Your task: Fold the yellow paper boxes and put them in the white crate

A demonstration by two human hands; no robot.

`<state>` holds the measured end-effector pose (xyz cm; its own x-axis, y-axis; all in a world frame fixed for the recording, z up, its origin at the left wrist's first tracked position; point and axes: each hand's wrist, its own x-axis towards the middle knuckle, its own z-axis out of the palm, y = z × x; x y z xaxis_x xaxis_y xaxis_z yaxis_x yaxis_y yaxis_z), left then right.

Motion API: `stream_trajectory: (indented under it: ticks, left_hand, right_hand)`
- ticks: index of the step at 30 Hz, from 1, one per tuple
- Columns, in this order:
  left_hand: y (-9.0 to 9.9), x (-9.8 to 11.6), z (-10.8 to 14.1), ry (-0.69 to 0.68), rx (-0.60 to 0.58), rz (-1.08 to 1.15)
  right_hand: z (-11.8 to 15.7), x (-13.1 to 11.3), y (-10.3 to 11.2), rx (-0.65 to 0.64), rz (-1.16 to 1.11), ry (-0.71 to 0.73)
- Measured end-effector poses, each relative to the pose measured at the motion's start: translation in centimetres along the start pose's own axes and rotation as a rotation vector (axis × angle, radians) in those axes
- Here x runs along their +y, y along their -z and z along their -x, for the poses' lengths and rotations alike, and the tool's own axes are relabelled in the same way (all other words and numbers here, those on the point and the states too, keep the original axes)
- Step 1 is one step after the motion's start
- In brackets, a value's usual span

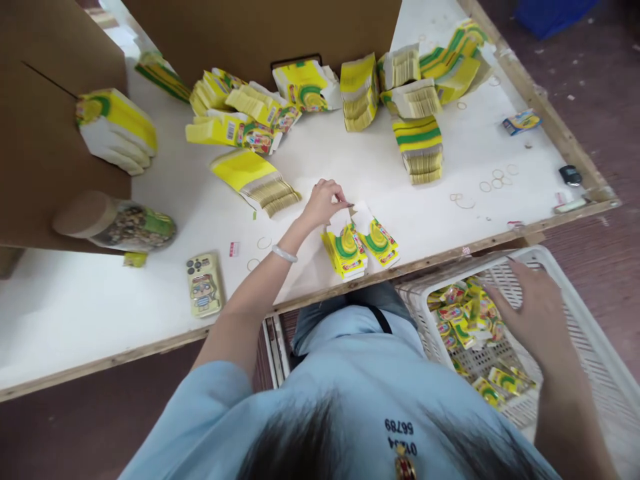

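Observation:
My left hand (327, 200), with a pale bangle at the wrist, is pinched closed at the white top flap of a small yellow-and-green carton (346, 248). A similar carton (380, 241) lies just to its right, near the table's front edge. Over the white plastic basket (565, 303) at the right, my right hand (533, 310) is slightly blurred, thumb apart from the fingers, with nothing visible between them. Beneath and beside it in the basket are several small yellow-and-green packs (465, 317).
Bundles of flattened cartons (419, 150) line the back of the white table (320, 153) against a cardboard box (260, 33). At left are a lidded jar (135, 223) and a phone (204, 285). Loose rubber bands (497, 179) and a black object (570, 175) lie at right.

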<state>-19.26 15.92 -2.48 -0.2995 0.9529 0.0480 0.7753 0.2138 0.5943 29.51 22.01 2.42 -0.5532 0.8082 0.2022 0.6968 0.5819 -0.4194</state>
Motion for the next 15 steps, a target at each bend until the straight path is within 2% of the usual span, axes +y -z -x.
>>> stream_trajectory:
  ticks: [2,5,8,10,12,15]
  left_hand:
    - [0.7,-0.2,0.0,-0.063,0.064,0.043]
    - [2.1,0.7,1.3,-0.143,0.203,0.105]
    - [3.7,2.8,3.4,-0.112,0.278,0.194]
    - [5.0,4.5,4.7,-0.084,0.323,0.215]
    - [6.3,6.0,5.8,-0.074,0.379,0.215]
    - [7.5,7.0,7.0,-0.041,0.456,0.266]
  right_hand:
    - [-1.6,-3.1,-1.9,0.018,-0.083,0.026]
    - [-5.1,-9.7,-6.7,0.068,-0.284,0.086]
    - [-8.4,-16.5,-12.0,0.157,-0.499,0.17]
    - [-9.9,-20.2,-14.7,0.145,-0.567,0.204]
    - [-10.4,-22.8,-16.3,0.105,-0.615,0.204]
    - [-10.0,-24.1,-16.7,0.095,-0.681,0.213]
